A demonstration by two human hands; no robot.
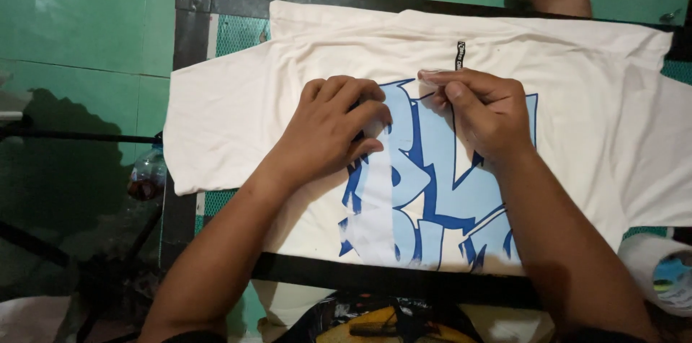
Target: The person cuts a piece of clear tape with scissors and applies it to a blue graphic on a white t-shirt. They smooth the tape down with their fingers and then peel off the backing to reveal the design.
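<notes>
Partly under hands (339,130), blue print (425,191)

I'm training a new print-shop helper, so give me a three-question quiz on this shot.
1. True or false: both hands rest on the white T-shirt.
2. What colour is the printed design? A red, B blue, C green.
3. Which hand has its fingers curled on the print's left edge?

Key: 1 true. 2 B. 3 the left hand; the right hand pinches at the design's top, near the neck label.
</notes>
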